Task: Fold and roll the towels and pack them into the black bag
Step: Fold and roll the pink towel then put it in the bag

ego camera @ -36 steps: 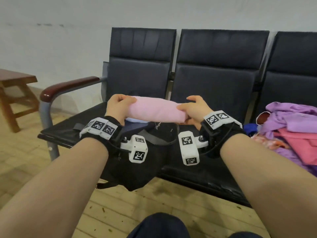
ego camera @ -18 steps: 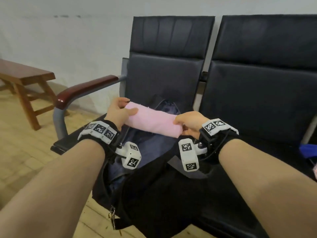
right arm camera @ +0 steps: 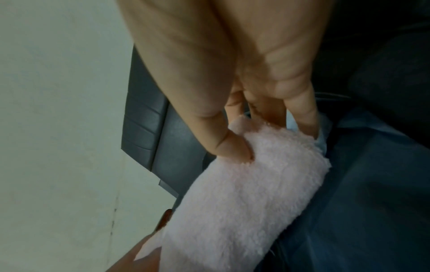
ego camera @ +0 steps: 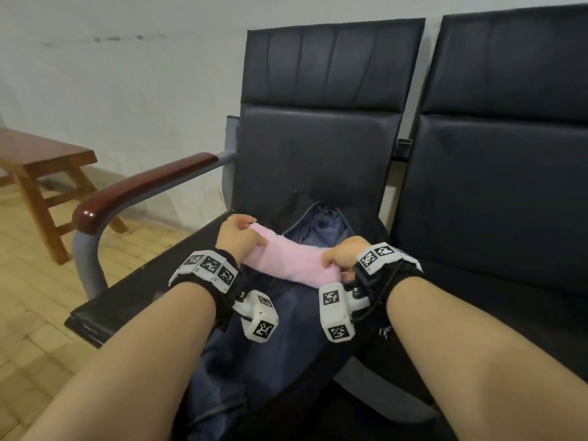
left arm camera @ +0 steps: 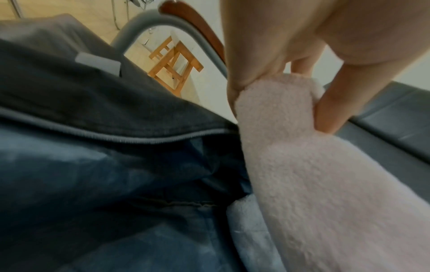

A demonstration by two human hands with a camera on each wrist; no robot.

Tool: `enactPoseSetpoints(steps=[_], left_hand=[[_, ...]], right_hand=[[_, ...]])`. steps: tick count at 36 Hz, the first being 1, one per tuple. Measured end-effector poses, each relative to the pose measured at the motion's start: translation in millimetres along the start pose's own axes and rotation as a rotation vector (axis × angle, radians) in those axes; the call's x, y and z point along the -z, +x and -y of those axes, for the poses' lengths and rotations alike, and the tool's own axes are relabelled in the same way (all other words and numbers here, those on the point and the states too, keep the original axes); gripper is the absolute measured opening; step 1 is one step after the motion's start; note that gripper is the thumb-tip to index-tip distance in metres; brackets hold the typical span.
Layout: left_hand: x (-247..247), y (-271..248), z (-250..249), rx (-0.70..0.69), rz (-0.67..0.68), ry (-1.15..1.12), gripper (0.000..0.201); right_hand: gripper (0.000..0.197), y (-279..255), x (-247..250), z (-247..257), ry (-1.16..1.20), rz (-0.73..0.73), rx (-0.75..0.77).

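Rolled pink towel (ego camera: 288, 262) held horizontal btwn both hands, just above the open mouth of the black bag (ego camera: 286, 361); L hand (ego camera: 237, 240) grips the towel's L end w/ thumb on one side and fingers (left arm camera: 335, 103) curled round the other; R hand (ego camera: 345, 254) grips the R end, thumb pressed into the pile, fingers (right arm camera: 302, 117) wrapped behind it; towel roll looks tight, slightly tilted, R end lower and nearer the person. Bag sits on the seat of a dark padded chair (ego camera: 321, 144), unzipped, blue-grey lining (left arm camera: 116, 184) showing; a pale blue towel (left arm camera: 246, 230) already lies inside, directly under the pink one; can't tell if the two touch. Chair has a wood-topped armrest (ego camera: 143, 189) on its L side; 2nd dark chair (ego camera: 506, 154) adjoins on the R. Wooden stool (ego camera: 44, 183) stands on the plank floor (ego camera: 28, 281) well apart, by the white wall.
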State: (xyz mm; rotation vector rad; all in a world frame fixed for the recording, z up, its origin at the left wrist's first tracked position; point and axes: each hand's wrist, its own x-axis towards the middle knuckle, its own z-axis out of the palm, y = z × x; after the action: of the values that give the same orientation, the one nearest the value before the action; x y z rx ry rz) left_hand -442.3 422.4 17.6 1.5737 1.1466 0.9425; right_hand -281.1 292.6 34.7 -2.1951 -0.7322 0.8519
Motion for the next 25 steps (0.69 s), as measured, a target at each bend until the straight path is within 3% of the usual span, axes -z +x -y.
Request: enactPoseSetpoints(steps=[3, 7, 13, 16, 21, 25], left_hand=[[-18.7, 8.3, 14.2, 0.021, 0.039, 0.117, 0.034], [-45.2, 16.2, 32.7, 0.025, 0.092, 0.234, 0.032], [-77.4, 18.5, 54.1, 0.011, 0.209, 0.322, 0.037], [-85.9, 16.5, 66.4, 0.012, 0.235, 0.370, 0.040], [-80.3, 24.7, 73.4, -0.029, 0.191, 0.382, 0.037], [-76.7, 29.2, 77.8, -0.092, 0.194, 0.323, 0.032]], right_hand=[[0.054, 11.7, 1.9, -7.5, -0.124, -0.005, -0.014], [0.032, 25.6, 4.1, -25.2, -0.222, -0.003, -0.044], [0.055, 47.3, 12.5, -44.8, -0.319, 0.041, -0.043], [0.051, 49.9, 14.2, -43.9, -0.414, 0.023, -0.098], [0.041, 57.1, 12.7, -42.7, -0.478, 0.050, -0.041], [0.029, 63.1, 17.1, -44.6, -0.387, 0.081, 0.004]])
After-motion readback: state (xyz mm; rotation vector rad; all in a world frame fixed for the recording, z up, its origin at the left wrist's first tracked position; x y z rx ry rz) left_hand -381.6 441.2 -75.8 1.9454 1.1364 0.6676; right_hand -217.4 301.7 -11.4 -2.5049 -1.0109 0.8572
